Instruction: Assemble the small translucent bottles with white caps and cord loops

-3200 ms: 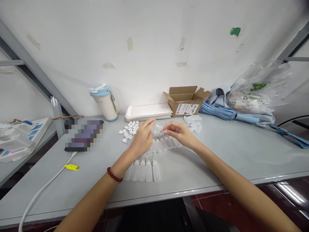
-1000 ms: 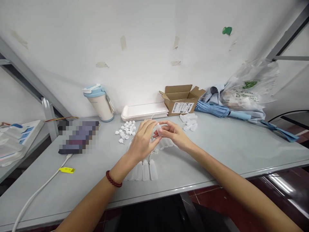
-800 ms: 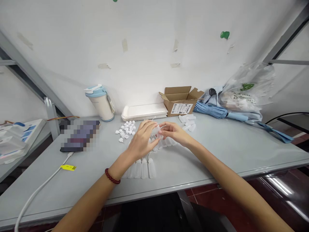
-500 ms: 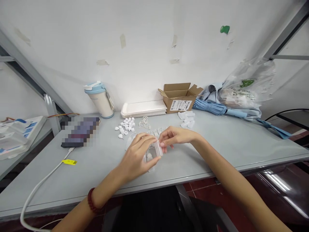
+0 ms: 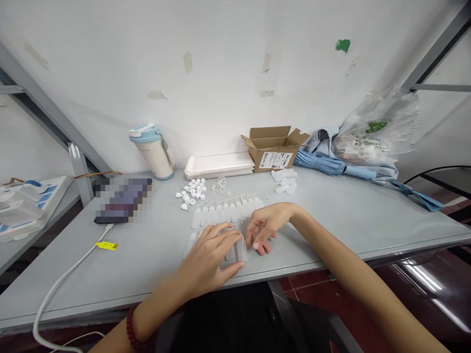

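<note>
Cloudy plastic bottles (image 5: 223, 214) with thin, bent tips lie in rows toward the smooth grey table's (image 5: 342, 225) front edge. The left hand (image 5: 209, 252) has thumb and fingers around one tube-shaped bottle's (image 5: 241, 250) ends. Just beside it, the right hand (image 5: 270, 223) curls loosely, half open, empty.

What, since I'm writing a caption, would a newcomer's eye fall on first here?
Probably the left hand at the front centre, spanning a translucent bottle, with the right hand beside it. Behind them lies a row of similar bottles. The open cardboard box stands out near the wall.
</note>
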Action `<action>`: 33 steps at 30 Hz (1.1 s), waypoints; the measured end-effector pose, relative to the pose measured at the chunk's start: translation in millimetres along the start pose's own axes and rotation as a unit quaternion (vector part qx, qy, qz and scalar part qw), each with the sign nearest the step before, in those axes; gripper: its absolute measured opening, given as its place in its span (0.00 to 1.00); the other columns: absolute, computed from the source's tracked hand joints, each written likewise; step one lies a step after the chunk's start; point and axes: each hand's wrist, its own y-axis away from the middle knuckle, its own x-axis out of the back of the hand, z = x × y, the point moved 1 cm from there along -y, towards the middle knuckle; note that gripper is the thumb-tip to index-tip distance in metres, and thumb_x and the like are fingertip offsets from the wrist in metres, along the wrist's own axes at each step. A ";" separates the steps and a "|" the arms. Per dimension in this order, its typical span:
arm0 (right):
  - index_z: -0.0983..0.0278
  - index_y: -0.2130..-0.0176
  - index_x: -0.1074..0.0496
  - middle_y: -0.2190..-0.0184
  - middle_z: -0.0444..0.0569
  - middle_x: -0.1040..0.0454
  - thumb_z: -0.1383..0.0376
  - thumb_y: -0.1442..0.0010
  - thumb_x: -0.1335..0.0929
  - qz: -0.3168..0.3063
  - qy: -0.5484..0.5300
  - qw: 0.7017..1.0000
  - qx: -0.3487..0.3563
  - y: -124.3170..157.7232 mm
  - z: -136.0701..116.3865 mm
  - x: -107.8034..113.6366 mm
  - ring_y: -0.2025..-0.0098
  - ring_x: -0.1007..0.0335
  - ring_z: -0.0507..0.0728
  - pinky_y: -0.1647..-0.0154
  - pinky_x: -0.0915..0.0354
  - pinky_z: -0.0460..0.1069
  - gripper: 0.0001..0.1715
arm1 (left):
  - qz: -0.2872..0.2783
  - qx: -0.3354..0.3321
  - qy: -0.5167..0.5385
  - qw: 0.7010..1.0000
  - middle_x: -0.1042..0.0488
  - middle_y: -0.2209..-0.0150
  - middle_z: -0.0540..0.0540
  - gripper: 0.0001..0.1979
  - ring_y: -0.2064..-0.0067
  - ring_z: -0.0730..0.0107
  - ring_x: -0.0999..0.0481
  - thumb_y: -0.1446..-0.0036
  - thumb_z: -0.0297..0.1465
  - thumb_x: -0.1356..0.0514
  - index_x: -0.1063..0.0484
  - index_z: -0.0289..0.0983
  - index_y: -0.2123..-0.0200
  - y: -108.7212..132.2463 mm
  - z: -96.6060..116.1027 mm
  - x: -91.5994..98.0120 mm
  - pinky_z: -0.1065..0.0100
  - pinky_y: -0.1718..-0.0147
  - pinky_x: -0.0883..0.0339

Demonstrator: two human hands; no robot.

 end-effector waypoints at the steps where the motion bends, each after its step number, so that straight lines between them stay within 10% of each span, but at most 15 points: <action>1: 0.67 0.58 0.28 0.72 0.47 0.23 0.53 0.46 0.31 0.004 0.002 1.000 0.001 -0.7 0.7 0.1 0.73 0.26 0.50 0.82 0.45 0.41 0.23 | -0.004 -0.002 -0.009 1.000 0.26 0.52 0.39 0.19 0.45 0.51 0.35 0.45 0.34 0.40 0.34 0.35 0.50 -0.6 0.0 1.3 0.51 0.51 0.36; 25: 0.68 0.57 0.28 0.74 0.45 0.24 0.53 0.46 0.31 0.027 -0.011 0.999 0.023 -4.2 3.3 2.2 0.76 0.28 0.49 0.83 0.47 0.41 0.24 | -0.021 0.006 -0.034 0.999 0.28 0.50 0.40 0.21 0.43 0.51 0.36 0.45 0.39 0.40 0.33 0.36 0.50 -5.8 -4.0 9.5 0.52 0.49 0.37; 33: 0.70 0.57 0.28 0.74 0.49 0.23 0.54 0.47 0.30 0.077 -0.038 0.995 0.048 15.7 14.2 25.5 0.77 0.28 0.50 0.84 0.48 0.42 0.24 | 0.046 0.134 0.032 0.989 0.25 0.56 0.41 0.13 0.49 0.57 0.31 0.41 0.34 0.48 0.29 0.37 0.56 -56.7 -54.7 19.5 0.56 0.55 0.33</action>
